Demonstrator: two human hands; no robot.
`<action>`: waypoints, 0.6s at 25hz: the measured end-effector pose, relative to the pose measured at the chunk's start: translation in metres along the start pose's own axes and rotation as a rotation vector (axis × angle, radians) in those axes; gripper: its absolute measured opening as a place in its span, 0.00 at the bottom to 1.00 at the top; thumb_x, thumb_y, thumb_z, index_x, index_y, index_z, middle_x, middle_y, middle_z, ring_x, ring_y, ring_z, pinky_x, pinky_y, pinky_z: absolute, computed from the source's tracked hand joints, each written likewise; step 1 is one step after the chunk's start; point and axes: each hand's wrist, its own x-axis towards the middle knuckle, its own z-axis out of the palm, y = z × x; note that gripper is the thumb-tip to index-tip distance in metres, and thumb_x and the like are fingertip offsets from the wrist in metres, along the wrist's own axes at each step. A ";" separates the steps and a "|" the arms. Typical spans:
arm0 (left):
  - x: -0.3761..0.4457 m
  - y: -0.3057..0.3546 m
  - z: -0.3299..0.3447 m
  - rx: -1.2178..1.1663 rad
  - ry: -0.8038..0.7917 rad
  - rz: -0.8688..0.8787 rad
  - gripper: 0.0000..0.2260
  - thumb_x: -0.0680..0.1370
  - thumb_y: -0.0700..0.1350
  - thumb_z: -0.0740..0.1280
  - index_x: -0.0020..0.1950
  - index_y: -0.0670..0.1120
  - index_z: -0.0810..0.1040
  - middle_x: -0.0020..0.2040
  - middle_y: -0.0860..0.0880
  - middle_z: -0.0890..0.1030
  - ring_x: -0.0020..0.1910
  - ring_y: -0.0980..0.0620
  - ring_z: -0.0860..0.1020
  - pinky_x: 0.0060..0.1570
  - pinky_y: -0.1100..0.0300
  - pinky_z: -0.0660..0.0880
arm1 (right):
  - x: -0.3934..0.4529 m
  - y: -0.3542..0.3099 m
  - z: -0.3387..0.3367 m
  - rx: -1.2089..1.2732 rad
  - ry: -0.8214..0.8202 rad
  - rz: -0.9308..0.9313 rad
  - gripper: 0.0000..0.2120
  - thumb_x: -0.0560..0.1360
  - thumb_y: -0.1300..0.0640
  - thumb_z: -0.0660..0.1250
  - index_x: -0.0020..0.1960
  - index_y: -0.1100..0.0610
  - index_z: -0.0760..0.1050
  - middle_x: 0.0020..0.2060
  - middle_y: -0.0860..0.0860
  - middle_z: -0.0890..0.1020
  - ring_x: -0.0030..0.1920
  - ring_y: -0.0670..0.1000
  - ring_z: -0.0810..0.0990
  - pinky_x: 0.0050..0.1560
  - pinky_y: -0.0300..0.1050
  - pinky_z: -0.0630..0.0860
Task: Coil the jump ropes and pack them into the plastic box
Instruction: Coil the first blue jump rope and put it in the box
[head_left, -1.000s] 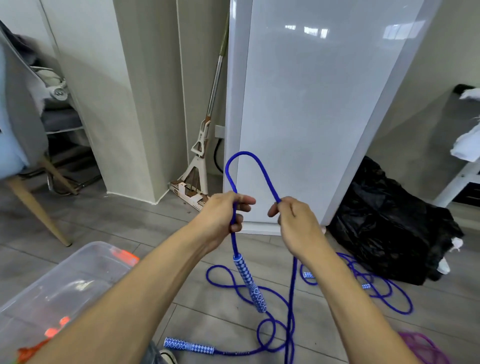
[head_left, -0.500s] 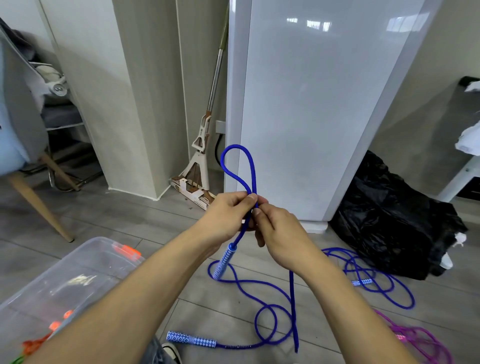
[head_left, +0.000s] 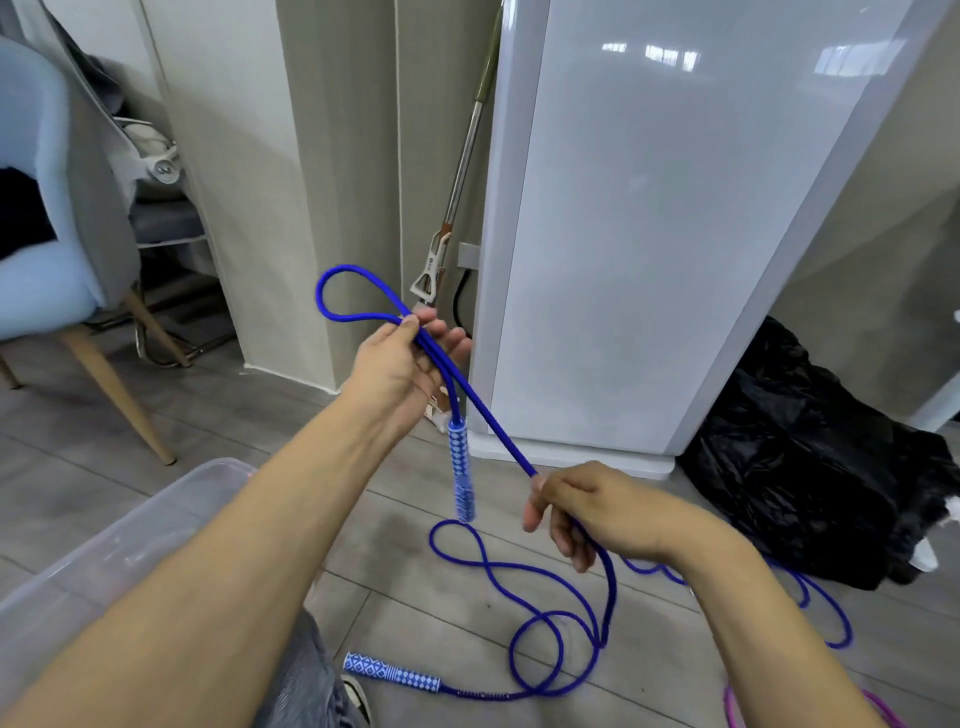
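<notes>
Fingers of the left hand (head_left: 402, 358) pinch a loop of the blue jump rope (head_left: 491, 415) — one handle (head_left: 461, 470) dangling below — while the right hand (head_left: 587, 506) grips the taut strand lower down, above the floor.

Grey plank floor (head_left: 156, 467), blue chair (head_left: 47, 249), glossy white cabinet (head_left: 649, 234).

Braided blue rope (head_left: 493, 426), translucent plastic box (head_left: 130, 525), glossy white cabinet (head_left: 649, 234), matt wood-look floor (head_left: 260, 415).

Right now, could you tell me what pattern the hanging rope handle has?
Blue and white diamonds on the handle, clearest in the head view.
</notes>
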 end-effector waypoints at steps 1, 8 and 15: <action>0.008 0.006 -0.006 -0.023 0.051 0.010 0.11 0.85 0.40 0.55 0.48 0.40 0.75 0.33 0.46 0.76 0.27 0.51 0.80 0.31 0.59 0.79 | -0.002 0.007 -0.007 -0.046 -0.017 0.061 0.22 0.86 0.49 0.53 0.51 0.62 0.79 0.30 0.53 0.78 0.30 0.52 0.78 0.38 0.45 0.75; 0.013 0.003 -0.021 0.591 0.042 0.118 0.11 0.85 0.40 0.53 0.47 0.43 0.73 0.33 0.48 0.70 0.21 0.56 0.64 0.21 0.65 0.62 | -0.006 0.018 -0.038 -0.277 0.552 -0.061 0.10 0.82 0.51 0.63 0.44 0.51 0.78 0.29 0.47 0.78 0.29 0.44 0.72 0.33 0.39 0.69; -0.039 -0.034 0.004 1.142 -0.523 0.051 0.11 0.85 0.44 0.57 0.54 0.42 0.78 0.46 0.45 0.86 0.47 0.50 0.85 0.50 0.50 0.82 | 0.002 -0.015 -0.005 -0.045 0.616 -0.347 0.08 0.81 0.52 0.65 0.45 0.49 0.79 0.29 0.43 0.78 0.29 0.42 0.72 0.32 0.31 0.67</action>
